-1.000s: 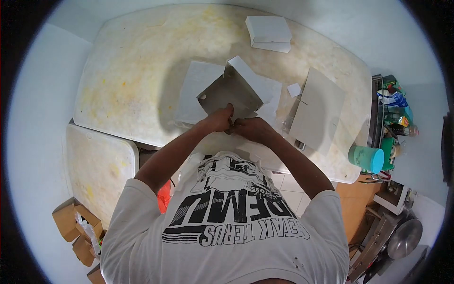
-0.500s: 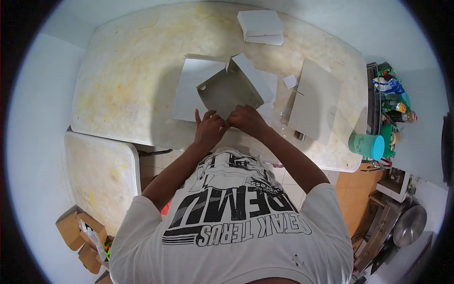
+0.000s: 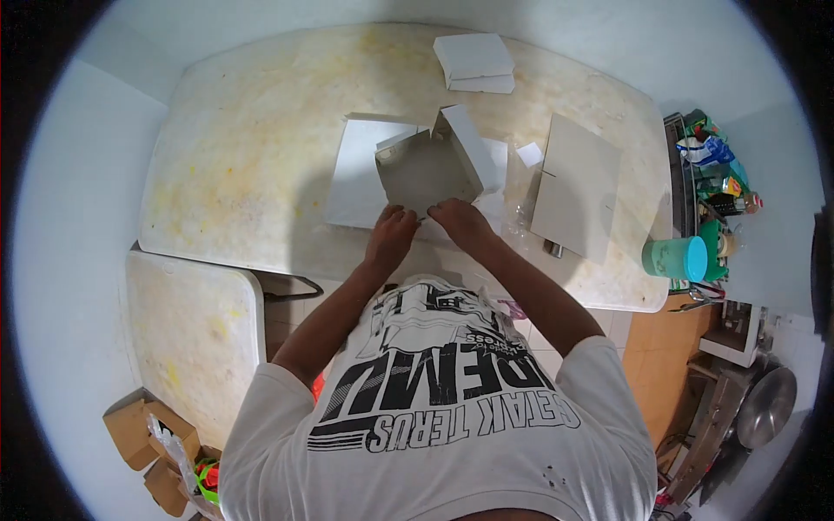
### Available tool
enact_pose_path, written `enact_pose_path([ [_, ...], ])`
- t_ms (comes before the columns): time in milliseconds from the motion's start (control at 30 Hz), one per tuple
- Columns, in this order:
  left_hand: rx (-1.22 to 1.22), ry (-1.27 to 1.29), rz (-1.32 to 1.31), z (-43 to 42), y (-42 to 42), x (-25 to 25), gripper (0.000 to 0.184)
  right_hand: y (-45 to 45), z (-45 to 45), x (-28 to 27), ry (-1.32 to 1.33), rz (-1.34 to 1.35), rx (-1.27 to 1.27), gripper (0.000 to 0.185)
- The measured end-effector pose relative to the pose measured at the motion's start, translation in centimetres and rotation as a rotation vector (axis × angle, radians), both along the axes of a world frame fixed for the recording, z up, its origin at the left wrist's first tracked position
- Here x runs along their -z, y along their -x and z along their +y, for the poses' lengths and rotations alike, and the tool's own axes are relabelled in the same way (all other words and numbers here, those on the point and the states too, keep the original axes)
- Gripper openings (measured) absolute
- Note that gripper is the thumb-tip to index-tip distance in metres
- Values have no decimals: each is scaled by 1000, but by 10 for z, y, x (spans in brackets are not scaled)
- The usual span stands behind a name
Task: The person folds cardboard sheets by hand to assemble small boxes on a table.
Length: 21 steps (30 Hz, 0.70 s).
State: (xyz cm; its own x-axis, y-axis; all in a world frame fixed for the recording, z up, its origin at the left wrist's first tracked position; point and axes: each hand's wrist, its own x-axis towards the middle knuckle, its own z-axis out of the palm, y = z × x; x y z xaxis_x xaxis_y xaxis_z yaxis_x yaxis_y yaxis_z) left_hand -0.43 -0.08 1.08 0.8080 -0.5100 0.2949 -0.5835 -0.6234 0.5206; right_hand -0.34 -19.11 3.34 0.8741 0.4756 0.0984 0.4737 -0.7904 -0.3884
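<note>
A partly folded cardboard box [image 3: 426, 171], grey inside and white outside, lies with its right and back walls raised. My left hand [image 3: 394, 233] is closed at its near left edge, fingers bent onto the board. At the near right edge my right hand [image 3: 457, 219] pinches the board. A small gap separates the two hands. Under the box are flat white cardboard sheets [image 3: 352, 174]. Both hands hide parts of the near edge.
A folded white box [image 3: 474, 61] rests at the table's back. To the right lie a grey cardboard sheet [image 3: 573, 187], a small white piece [image 3: 529, 154] and a metal cylinder [image 3: 553, 249]. A lidded green container [image 3: 673, 259] stands at the table's right edge [image 3: 647, 300].
My hands were together at the near corner and are now slightly apart. The box's left side has been folded partly up. My left fingers, spread half a second ago, are bent now.
</note>
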Motion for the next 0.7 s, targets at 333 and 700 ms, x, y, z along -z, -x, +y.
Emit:
enact_pose_path([
  [333,-111,281,57,-9,-11,-37,11,87,-44,34,-1024,188,929,18],
  [700,508,-131,-328,39,-90,-171,10,-2,-73,-18,-1765,893,515,87],
])
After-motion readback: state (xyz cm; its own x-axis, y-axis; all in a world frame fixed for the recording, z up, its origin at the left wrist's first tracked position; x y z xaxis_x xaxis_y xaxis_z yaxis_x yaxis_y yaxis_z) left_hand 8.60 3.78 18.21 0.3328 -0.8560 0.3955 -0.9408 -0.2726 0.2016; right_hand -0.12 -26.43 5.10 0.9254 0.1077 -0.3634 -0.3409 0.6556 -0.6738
